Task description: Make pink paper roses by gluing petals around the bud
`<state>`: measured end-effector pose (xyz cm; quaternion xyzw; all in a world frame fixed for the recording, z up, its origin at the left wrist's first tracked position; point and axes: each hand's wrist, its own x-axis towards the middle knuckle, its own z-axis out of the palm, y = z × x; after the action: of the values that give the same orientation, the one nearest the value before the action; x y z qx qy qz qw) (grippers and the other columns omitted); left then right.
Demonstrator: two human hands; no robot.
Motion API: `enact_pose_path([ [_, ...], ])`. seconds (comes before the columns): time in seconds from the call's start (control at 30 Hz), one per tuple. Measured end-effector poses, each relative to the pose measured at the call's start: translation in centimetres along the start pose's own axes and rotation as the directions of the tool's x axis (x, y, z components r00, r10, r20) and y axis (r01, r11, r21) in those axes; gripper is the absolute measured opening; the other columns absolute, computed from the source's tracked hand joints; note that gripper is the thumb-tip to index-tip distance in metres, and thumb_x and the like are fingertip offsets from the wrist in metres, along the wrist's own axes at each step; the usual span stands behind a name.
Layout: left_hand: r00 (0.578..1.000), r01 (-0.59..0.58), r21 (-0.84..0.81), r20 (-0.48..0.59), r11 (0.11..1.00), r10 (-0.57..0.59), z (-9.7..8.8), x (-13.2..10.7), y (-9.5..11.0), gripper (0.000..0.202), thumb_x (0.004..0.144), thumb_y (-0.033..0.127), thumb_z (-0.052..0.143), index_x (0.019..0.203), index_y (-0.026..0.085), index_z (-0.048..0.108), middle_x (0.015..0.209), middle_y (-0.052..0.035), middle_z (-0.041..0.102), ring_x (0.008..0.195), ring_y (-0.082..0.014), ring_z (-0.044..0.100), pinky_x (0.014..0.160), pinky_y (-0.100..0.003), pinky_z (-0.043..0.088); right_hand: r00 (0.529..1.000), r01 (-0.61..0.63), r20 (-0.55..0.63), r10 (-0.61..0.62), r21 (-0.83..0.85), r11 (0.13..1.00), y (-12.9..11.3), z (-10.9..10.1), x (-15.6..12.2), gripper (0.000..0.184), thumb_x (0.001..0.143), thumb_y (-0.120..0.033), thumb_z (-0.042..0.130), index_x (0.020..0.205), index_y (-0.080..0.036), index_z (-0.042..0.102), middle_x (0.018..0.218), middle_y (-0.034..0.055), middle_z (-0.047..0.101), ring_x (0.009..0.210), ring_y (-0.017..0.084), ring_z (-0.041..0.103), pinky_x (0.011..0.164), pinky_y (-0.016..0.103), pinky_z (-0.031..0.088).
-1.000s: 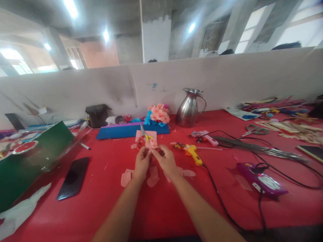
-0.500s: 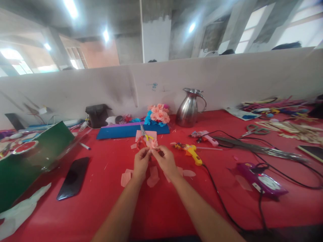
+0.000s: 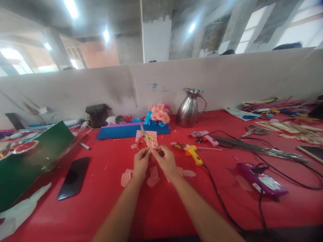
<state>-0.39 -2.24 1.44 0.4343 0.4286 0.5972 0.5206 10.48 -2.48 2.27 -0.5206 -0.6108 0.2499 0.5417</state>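
Note:
Both my hands meet over the middle of the red table (image 3: 106, 208). My left hand (image 3: 140, 163) and my right hand (image 3: 166, 161) pinch a small pink paper flower (image 3: 154, 144) between their fingertips, fingers closed on it. Loose pink paper petals (image 3: 152, 176) lie on the table under and beside my wrists. Just beyond the flower, scissors with yellow and red handles (image 3: 144, 135) rest on a pink sheet. A yellow glue gun (image 3: 192, 153) lies to the right of my right hand.
A black phone (image 3: 73, 177) and a green board (image 3: 30, 158) lie at the left. A steel jug (image 3: 189, 107), a paper flower bunch (image 3: 158, 115) and blue sheets (image 3: 126, 130) stand at the back. Black cables, a purple device (image 3: 261, 179), wires (image 3: 259, 148) and another glue gun (image 3: 205, 137) crowd the right.

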Motion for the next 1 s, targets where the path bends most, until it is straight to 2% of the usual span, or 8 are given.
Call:
enact_pose_path([
  [0.73, 1.000, -0.002, 0.001, 0.000, 1.000, 0.002, 0.07, -0.05, 0.15, 0.025, 0.066, 0.038, 0.067, 0.074, 0.014, 0.066, 0.060, 0.0007, 0.054, 0.052, -0.0071, 0.040, 0.050, -0.020, 0.031, 0.999, -0.032, 0.030, 0.031, 0.038, 0.999, -0.27, -0.06, -0.05, 0.023, 0.077, -0.041, 0.055, 0.070, -0.019, 0.060, 0.072, 0.0034, 0.065, 0.059, 0.015, 0.057, 0.054, 0.026, 0.044],
  [1.0, 1.000, -0.009, 0.012, 0.000, 1.000, 0.009, 0.02, -0.03, 0.11, 0.023, 0.067, 0.035, 0.066, 0.074, 0.014, 0.067, 0.057, 0.0016, 0.054, 0.049, -0.0064, 0.038, 0.049, -0.020, 0.029, 0.999, -0.035, 0.043, 0.034, 0.037, 0.999, -0.15, -0.01, -0.08, 0.023, 0.078, -0.040, 0.055, 0.071, -0.019, 0.060, 0.074, 0.0035, 0.065, 0.062, 0.015, 0.057, 0.058, 0.026, 0.045],
])
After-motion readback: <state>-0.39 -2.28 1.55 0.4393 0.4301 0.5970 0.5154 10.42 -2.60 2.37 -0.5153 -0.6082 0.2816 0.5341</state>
